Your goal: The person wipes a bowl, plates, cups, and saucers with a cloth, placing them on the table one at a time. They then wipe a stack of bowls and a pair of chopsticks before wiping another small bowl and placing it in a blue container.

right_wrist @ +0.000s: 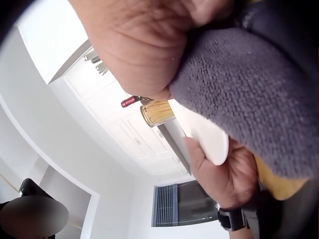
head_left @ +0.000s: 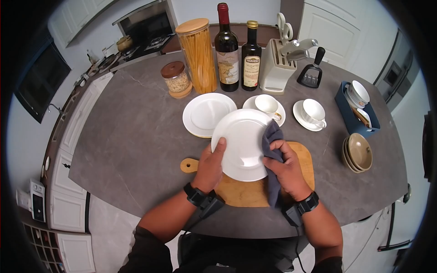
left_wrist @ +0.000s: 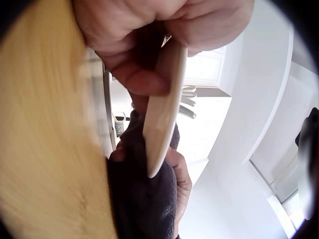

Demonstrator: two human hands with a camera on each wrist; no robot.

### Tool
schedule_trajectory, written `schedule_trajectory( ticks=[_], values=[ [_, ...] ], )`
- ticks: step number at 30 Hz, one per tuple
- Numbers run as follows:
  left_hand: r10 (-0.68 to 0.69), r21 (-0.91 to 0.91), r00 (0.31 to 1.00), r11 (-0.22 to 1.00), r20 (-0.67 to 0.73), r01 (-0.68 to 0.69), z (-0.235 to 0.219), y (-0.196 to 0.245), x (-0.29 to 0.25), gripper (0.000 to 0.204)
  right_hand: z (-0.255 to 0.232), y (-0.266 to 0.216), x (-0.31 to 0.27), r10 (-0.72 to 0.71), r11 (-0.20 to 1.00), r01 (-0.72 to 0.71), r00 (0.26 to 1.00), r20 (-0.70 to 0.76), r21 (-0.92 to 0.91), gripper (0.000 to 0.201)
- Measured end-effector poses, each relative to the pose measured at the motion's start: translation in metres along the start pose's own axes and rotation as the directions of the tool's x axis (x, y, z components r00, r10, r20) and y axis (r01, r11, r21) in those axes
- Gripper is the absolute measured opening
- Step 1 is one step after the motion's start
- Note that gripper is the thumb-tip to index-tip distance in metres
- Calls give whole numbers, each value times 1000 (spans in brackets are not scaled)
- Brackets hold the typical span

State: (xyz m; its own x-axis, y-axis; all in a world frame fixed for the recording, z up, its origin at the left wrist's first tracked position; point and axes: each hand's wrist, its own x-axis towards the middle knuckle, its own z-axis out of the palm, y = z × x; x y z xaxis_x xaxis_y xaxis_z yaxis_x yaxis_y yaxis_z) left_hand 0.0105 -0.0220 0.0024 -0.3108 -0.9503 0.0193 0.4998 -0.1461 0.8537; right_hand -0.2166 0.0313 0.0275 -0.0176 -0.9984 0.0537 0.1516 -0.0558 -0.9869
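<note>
A white plate (head_left: 241, 145) is held up, tilted, above the wooden cutting board (head_left: 243, 193). The left hand (head_left: 210, 167) grips its left edge, thumb on the upper face; in the left wrist view that hand (left_wrist: 164, 30) has curled fingers under the plate (left_wrist: 164, 109). The right hand (head_left: 289, 169) pinches a dark grey cloth (head_left: 273, 182) round the plate's right edge, and the cloth's lower end hangs over the board. In the right wrist view the cloth (right_wrist: 249, 99) covers part of the plate (right_wrist: 207, 137), and the right hand's fingertips are hidden.
Behind the held plate are stacked white plates (head_left: 207, 111) and two cups on saucers (head_left: 298, 119). Farther back stand a pasta jar (head_left: 200, 59), a grain jar (head_left: 177, 82), bottles (head_left: 227, 61) and a knife block (head_left: 276, 68). Brown bowls (head_left: 358, 152) and a blue bin (head_left: 348, 116) are at right.
</note>
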Motion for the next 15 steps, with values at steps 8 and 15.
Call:
schedule_trajectory(
  ticks=[8,15],
  values=[
    [-222,-28,971,974,86,225,-2,15,0,60,-20,-5,6,8,997,0,994,105,-80,25],
    [8,17,999,1000,-45,-7,1,-5,-3,61,16,2,-4,2,992,6,997,-72,123,25]
  ],
)
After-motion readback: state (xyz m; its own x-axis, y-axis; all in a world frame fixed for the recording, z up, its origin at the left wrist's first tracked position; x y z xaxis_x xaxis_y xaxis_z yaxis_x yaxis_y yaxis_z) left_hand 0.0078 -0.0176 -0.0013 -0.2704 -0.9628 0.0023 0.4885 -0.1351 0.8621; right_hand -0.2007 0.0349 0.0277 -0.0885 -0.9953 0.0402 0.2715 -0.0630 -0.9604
